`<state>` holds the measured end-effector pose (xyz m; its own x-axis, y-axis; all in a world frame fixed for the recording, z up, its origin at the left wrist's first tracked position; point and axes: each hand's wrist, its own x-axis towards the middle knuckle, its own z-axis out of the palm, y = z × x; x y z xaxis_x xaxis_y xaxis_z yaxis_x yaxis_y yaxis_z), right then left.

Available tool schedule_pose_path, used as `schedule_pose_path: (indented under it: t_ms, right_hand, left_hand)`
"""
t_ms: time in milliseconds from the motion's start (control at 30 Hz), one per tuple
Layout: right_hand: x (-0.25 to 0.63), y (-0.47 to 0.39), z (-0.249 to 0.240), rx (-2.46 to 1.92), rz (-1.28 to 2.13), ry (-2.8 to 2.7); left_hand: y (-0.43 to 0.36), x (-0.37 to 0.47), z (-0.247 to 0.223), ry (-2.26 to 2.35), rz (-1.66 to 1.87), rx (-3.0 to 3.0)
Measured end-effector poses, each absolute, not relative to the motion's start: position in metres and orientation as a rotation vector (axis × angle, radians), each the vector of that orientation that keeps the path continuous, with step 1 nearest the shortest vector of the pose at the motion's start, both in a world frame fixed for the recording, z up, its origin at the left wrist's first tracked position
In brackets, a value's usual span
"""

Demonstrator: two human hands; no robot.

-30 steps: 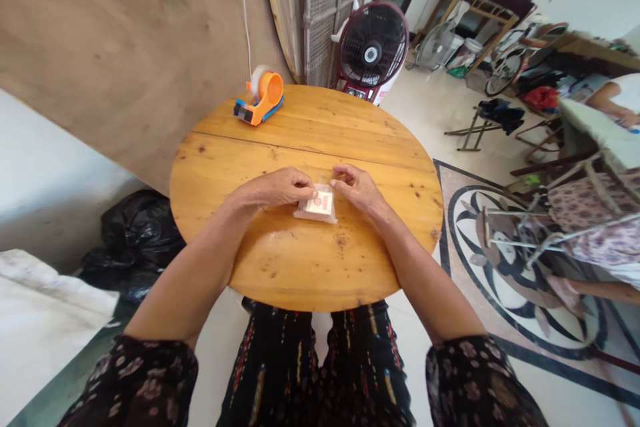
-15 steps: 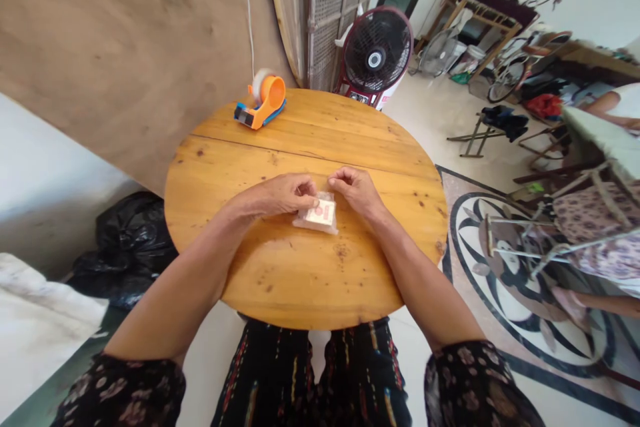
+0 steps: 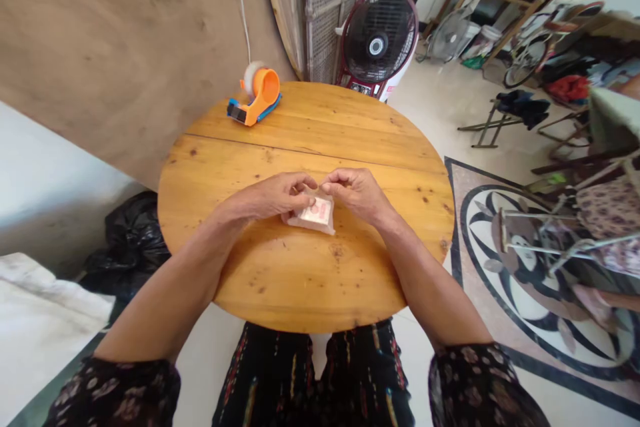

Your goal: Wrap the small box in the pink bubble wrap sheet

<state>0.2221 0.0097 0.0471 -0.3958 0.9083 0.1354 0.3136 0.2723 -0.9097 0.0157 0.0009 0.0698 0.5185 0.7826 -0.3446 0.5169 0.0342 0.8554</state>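
A small clear plastic packet (image 3: 317, 214) with a white and red label lies near the middle of the round wooden table (image 3: 280, 280). My left hand (image 3: 273, 195) pinches the packet's far left edge with its fingertips. From the other side, my right hand (image 3: 356, 191) pinches the far right edge. The two sets of fingertips nearly meet above the packet, which hides its top edge.
An orange tape dispenser (image 3: 256, 95) stands at the table's far left. Beyond the table is a standing fan (image 3: 377, 45). Black bags (image 3: 134, 240) lie on the floor at the left. Chairs, frames and clutter fill the right side.
My two hands have drawn closer together over the packet's far edge. The packet stays in about the same spot on the table.
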Motion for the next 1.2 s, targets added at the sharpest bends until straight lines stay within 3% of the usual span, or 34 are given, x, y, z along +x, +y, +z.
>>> schedule_pose_path:
  t_ms: [467,867,1067,1200]
  right_hand:
    - [0.224,0.001,0.055,-0.878,0.893,-2.167]
    - [0.232,-0.021,0.081,-0.824,0.456,-2.674]
    - [0.238,-0.019,0.086,-0.712,0.736,-2.350]
    - [0.247,-0.006,0.081,-0.905,0.742,-1.987]
  left_hand:
    - [0.000,0.016,0.065,1.083,0.373,1.632]
    - [0.002,0.014,0.062,1.098,0.362,1.545]
    - [-0.001,0.016,0.069,1.152,0.340,1.579]
    - [0.002,0.010,0.070,1.169,0.321,1.605]
